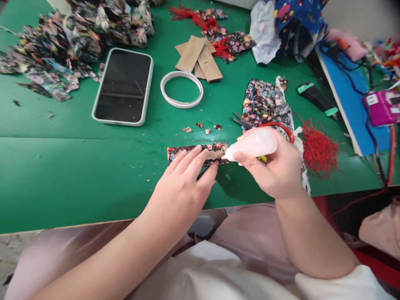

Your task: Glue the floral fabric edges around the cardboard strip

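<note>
The left hand [184, 183] lies flat, fingers together and stretched, pressing on the strip [187, 152], a narrow band of floral cloth laid along the green table [62, 166]. The fingertips cover its middle; its left end shows just past them. The right hand [275, 166] is clamped round a bottle [253, 143], pale and soft-sided, held sideways with its nozzle touching the right end of the strip, where a bare brown patch shows.

Taking the strip as the landmark: just behind it lie a few tiny cloth scraps [200, 127]. Behind and to its right, scissors [250, 123] with red handles rest on a fold of floral cloth [265, 102], partly hidden by the right hand. Further right of that is a red tassel [318, 150]. Straight behind the strip, well apart, sits a white ring [181, 89], and beyond the ring some brown card pieces [198, 58]. Behind and to the left of the strip a phone [123, 86] in a pale case lies face up, screen dark. Beyond the phone, at the far left, is a heap of floral offcuts [62, 46]. Far right of the strip a blue board [353, 104] carries cables and a purple device [383, 107]
</note>
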Motion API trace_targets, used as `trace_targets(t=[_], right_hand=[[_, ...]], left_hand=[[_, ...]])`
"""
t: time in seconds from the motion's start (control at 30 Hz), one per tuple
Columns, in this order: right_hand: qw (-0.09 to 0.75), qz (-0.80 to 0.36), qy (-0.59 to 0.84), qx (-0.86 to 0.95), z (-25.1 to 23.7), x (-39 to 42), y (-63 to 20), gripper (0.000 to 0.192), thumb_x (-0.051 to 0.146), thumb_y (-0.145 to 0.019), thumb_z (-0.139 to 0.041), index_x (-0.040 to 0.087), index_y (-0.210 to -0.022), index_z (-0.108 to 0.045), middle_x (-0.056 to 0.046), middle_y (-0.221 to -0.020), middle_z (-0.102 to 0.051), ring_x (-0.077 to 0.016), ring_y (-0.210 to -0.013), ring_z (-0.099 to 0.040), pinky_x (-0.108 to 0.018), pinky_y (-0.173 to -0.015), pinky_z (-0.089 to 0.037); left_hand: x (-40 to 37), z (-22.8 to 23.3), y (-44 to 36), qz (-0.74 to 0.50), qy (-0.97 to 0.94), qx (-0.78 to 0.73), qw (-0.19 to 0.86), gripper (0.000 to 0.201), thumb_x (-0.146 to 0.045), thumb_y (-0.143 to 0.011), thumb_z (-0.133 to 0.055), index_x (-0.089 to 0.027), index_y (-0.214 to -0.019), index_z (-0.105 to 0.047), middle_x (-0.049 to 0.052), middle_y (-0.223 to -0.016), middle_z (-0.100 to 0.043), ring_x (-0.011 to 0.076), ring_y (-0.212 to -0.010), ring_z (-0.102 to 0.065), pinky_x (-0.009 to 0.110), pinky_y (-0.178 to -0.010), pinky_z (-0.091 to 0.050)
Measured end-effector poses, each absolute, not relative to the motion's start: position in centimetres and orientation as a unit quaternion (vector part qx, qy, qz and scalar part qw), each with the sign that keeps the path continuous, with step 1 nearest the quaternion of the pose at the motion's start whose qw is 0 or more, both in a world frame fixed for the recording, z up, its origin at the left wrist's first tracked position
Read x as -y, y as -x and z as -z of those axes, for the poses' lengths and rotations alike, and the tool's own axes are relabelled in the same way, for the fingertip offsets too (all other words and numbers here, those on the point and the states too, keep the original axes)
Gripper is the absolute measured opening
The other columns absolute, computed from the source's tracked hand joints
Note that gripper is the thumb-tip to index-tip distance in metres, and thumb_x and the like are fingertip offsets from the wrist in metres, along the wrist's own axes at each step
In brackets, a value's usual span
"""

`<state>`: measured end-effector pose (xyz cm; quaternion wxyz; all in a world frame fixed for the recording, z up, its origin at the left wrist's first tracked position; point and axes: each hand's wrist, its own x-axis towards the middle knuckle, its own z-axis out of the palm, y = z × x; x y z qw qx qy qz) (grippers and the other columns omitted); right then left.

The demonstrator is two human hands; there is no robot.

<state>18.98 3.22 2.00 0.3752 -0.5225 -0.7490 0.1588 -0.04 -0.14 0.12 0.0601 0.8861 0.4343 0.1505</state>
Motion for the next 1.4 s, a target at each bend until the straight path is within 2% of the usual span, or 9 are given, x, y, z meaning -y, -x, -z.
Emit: trace_targets(t=[0.3, 0.5, 0.73, 0.87, 1.07, 1.3, 1.4], right_hand=[[0.382, -0.169, 0.494, 0.762, -2.0, -3.2, -19.4, 0.02, 0.035, -0.07, -0.07, 0.021, -0.081, -0.062, -0.003, -0.077, -0.065, -0.0175, -0.07, -0.061, -0.028, -0.057, -0.049], [0.381, -0.18, 0.492, 0.762, -2.1, -3.0, -19.3, 0.022, 0.034, -0.069, -0.072, 0.022, -0.084, -0.062, -0.004, -0.077, -0.065, -0.0187, -0.069, -0.06, -0.03, -0.057, -0.049], [0.409, -0.186, 0.499, 0.741, -1.7, -3.2, -19.4, 0.022, 0.033, -0.068, -0.072, 0.024, -0.087, -0.063, -0.005, -0.083, -0.066, -0.0222, -0.079, -0.062, -0.032, -0.06, -0.05], [0.402, -0.214, 0.51, 0.73, -1.5, -3.4, -19.3, 0.02, 0.034, -0.07, -0.071, 0.025, -0.086, -0.063, -0.005, -0.083, -0.066, -0.0213, -0.076, -0.062, -0.033, -0.059, -0.05], [0.427, -0.203, 0.527, 0.706, -1.2, -4.0, -19.1, 0.028, 0.035, -0.068, -0.073, 0.025, -0.092, -0.063, -0.005, -0.087, -0.066, -0.0223, -0.081, -0.063, -0.033, -0.062, -0.051], [0.471, -0.206, 0.513, 0.687, -0.9, -4.3, -19.5, 0.027, 0.039, -0.071, -0.07, 0.026, -0.092, -0.062, -0.004, -0.084, -0.067, -0.0197, -0.074, -0.063, -0.033, -0.061, -0.051], [0.469, -0.208, 0.519, 0.683, -0.8, -4.4, -19.3, 0.027, 0.041, -0.072, -0.068, 0.025, -0.092, -0.06, -0.004, -0.087, -0.066, -0.0195, -0.075, -0.063, -0.032, -0.061, -0.051]], left_hand=[[0.2, 0.0, 0.0, -0.148, -0.887, -0.433, 0.063, 0.036, -0.02, -0.085, -0.05, -0.011, -0.119, -0.057, 0.017, -0.125, -0.055, 0.0306, -0.123, -0.047, 0.047, -0.101, -0.041], [0.2, 0.0, 0.1, -0.147, -0.886, -0.434, 0.068, 0.036, -0.02, -0.085, -0.05, -0.012, -0.12, -0.056, 0.016, -0.127, -0.054, 0.0305, -0.124, -0.045, 0.047, -0.102, -0.04], [0.0, -0.1, 0.0, -0.148, -0.887, -0.432, 0.067, 0.036, -0.021, -0.085, -0.05, -0.011, -0.119, -0.057, 0.017, -0.126, -0.055, 0.0303, -0.123, -0.047, 0.047, -0.102, -0.041], [0.1, -0.1, -0.1, -0.153, -0.884, -0.437, 0.065, 0.034, -0.022, -0.086, -0.048, -0.012, -0.118, -0.058, 0.016, -0.126, -0.055, 0.03, -0.122, -0.048, 0.047, -0.102, -0.041], [0.2, 0.0, 0.2, -0.15, -0.886, -0.433, 0.066, 0.034, -0.018, -0.085, -0.049, -0.012, -0.117, -0.058, 0.016, -0.127, -0.054, 0.0303, -0.123, -0.046, 0.047, -0.102, -0.04], [-1.0, -0.6, 0.5, -0.174, -0.874, -0.447, 0.08, 0.03, -0.019, -0.088, -0.045, -0.022, -0.115, -0.059, 0.008, -0.118, -0.06, 0.0245, -0.111, -0.053, 0.042, -0.091, -0.046], [-1.6, -0.6, 0.6, -0.174, -0.861, -0.473, 0.065, 0.029, -0.026, -0.086, -0.051, -0.021, -0.114, -0.06, 0.009, -0.117, -0.06, 0.0273, -0.114, -0.051, 0.044, -0.093, -0.044]])
